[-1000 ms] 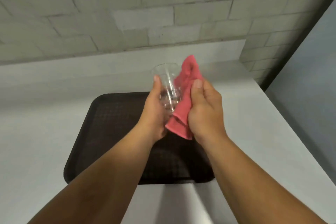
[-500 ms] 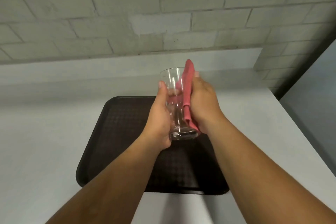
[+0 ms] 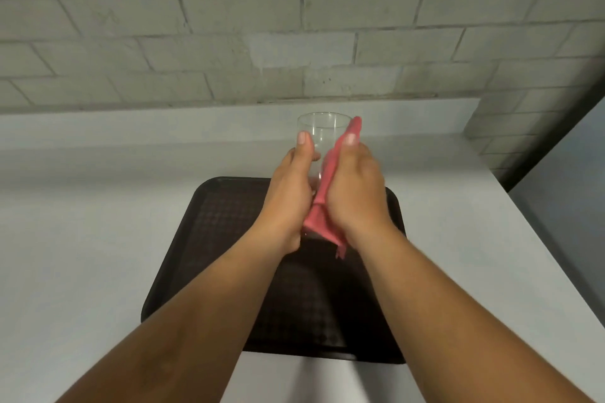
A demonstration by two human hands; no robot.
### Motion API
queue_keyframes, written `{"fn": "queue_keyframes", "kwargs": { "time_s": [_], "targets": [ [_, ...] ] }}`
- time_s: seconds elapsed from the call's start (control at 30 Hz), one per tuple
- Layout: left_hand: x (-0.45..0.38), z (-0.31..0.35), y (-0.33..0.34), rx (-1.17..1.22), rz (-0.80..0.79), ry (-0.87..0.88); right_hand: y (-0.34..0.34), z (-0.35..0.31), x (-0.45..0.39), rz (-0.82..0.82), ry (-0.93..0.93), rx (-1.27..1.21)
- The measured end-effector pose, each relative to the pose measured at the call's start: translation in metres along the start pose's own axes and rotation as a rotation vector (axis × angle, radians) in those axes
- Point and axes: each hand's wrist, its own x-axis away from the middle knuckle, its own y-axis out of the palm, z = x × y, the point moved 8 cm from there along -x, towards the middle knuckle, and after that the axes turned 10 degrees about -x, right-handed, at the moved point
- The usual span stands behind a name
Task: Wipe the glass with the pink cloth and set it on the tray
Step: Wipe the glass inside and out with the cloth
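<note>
A clear drinking glass is held upright in the air above the dark brown tray. My left hand grips its left side, thumb up near the rim. My right hand presses the pink cloth flat against the glass's right side, and the cloth's lower end hangs out below both hands. The lower part of the glass is hidden behind my hands and the cloth.
The tray lies on a pale grey counter that runs to a grey block wall at the back. The counter's right edge drops off beside a dark vertical strip and a blue-grey wall.
The glass went from tilted to upright. My right hand slid the cloth along its right side, and the cloth now hangs lower, covering the glass's base.
</note>
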Motion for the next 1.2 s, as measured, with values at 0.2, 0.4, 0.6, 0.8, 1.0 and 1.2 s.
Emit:
{"fn": "queue_keyframes", "kwargs": {
  "time_s": [0.2, 0.4, 0.6, 0.8, 1.0, 1.2],
  "targets": [
    [0.006, -0.001, 0.001, 0.171, 0.017, -0.13, -0.004, 0.027, 0.002, -0.087, 0.351, -0.286],
    [0.003, 0.005, -0.012, -0.145, 0.181, -0.021, 0.016, 0.003, 0.03, -0.148, -0.124, 0.26],
    [0.01, -0.002, 0.0, 0.085, -0.021, -0.036, 0.0, -0.012, -0.006, -0.041, 0.06, -0.013],
    [0.012, 0.001, -0.007, 0.133, 0.04, -0.116, -0.002, 0.009, 0.02, -0.127, 0.144, -0.023],
    [0.011, 0.005, -0.01, -0.085, 0.053, 0.021, 0.013, -0.015, 0.035, -0.083, -0.148, 0.236],
    [0.019, 0.001, -0.003, 0.281, -0.102, -0.045, 0.0, -0.008, 0.004, -0.121, 0.275, -0.263]
  ]
}}
